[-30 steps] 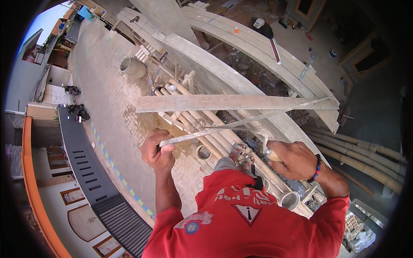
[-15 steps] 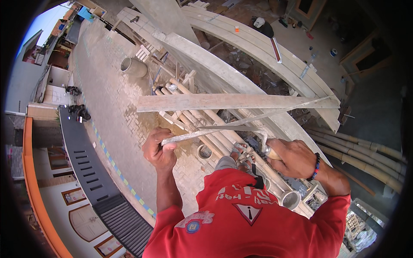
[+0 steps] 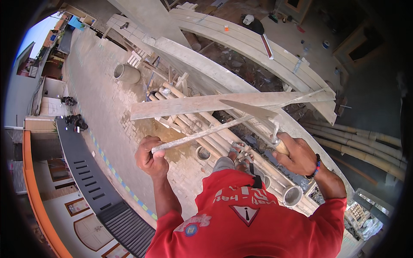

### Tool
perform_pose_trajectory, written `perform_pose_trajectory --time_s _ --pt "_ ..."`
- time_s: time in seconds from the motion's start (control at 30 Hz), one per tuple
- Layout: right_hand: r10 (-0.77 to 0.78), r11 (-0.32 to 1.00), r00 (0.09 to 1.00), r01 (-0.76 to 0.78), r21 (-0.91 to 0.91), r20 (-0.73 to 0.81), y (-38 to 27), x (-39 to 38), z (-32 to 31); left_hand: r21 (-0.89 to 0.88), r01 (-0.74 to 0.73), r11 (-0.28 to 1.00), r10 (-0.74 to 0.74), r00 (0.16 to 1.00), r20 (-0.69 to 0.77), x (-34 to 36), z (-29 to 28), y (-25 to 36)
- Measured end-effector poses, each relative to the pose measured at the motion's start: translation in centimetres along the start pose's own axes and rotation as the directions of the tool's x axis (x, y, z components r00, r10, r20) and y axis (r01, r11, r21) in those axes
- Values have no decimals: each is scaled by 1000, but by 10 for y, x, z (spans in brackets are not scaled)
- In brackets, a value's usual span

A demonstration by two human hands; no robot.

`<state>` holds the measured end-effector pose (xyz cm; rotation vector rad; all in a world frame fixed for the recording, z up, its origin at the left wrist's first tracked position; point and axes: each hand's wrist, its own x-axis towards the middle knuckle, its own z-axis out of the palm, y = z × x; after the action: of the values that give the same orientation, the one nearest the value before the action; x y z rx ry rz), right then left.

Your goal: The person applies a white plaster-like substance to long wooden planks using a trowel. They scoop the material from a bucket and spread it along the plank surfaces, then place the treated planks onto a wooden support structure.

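Observation:
My left hand (image 3: pixel 150 155) is closed round the near end of a long, thin wooden strip (image 3: pixel 202 132), smeared with pale mortar. The strip slants up and right across a wide board (image 3: pixel 180 104), its far end near the board's right end. In my right hand (image 3: pixel 297 155) is a pointed trowel (image 3: pixel 251 110), gripped by its wooden handle. Its blade points left, over the strip and against the board in this view; whether it touches either I cannot tell.
Bamboo poles (image 3: pixel 206 137) lie below beside my feet, near a mortar-stained bucket (image 3: pixel 292 195). A curved concrete wall edge (image 3: pixel 215 64) runs behind the board. Further off are a concrete ring (image 3: pixel 127 74), a handsaw (image 3: pixel 266 46) on a curved ledge, and more bamboo (image 3: pixel 357 148) at right.
The trowel's blade has tilted, its tip rising and its flat face now showing more. My left hand has shifted slightly left and down with the strip's end. The whole view has moved a little.

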<state>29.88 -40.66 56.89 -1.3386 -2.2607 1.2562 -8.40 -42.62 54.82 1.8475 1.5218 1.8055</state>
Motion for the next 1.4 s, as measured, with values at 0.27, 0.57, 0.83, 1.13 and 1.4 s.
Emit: perform_pose_trajectory --time_s 0.27,0.57,0.83,1.13,1.4 --pt "-38 998 999 38 -43 8 3 2 -1 28 20 999 -20 1000 -10 -2 0 1" --pt "-31 980 997 18 -198 -64 6 -2 17 38 24 999 -24 1000 -7 -1 1 -1" --pt "-126 968 960 64 -242 -251 -7 -14 58 89 87 992 -84 996 -33 -3 1 1" --pt "42 971 964 -101 -215 -264 2 -17 74 113 103 988 -99 994 -41 0 4 10" --pt "-8 971 971 -49 -234 -239 1 -18 73 114 148 982 -144 989 -40 -4 1 11"
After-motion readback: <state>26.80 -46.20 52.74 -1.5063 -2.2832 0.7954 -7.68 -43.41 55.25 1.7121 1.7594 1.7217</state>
